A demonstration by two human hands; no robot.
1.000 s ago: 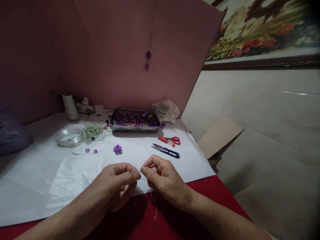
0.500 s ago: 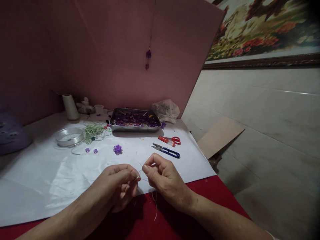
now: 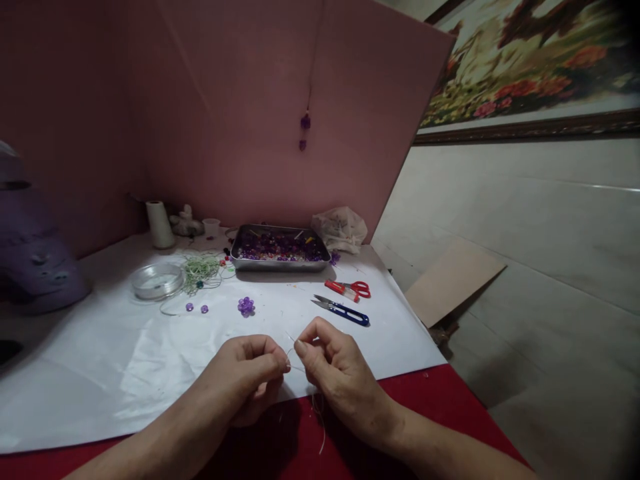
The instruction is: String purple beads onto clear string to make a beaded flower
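Thread: a thin pale thread (image 3: 291,352) runs between the two hands at lower centre of the frame, above the near edge of the white sheet (image 3: 125,360); a loose end hangs below the right hand over the red cloth (image 3: 450,413).
Left hand: the left hand (image 3: 250,373) is curled, thumb and forefinger pinched together on the thread.
Right hand: the right hand (image 3: 340,373) pinches the thread's other side, its fingertips almost touching the left's.
Around: blue snips (image 3: 343,311) and red scissors (image 3: 349,289) lie just above the right hand; a purple bead cluster (image 3: 245,306) lies above the left; a tray (image 3: 280,265) of beads sits further up at centre, with a clear spool (image 3: 157,281) to its left.
Hard to see: the thread is faint, and how it loops between the fingertips cannot be made out; whether a bead or knot sits there cannot be told. A purple object (image 3: 35,260) at the left edge is cut off.
Change: half a second ago the fingertips stood slightly apart with a small loop showing; they have drawn closer. The whole scene sits a little lower and to the right in the frame.
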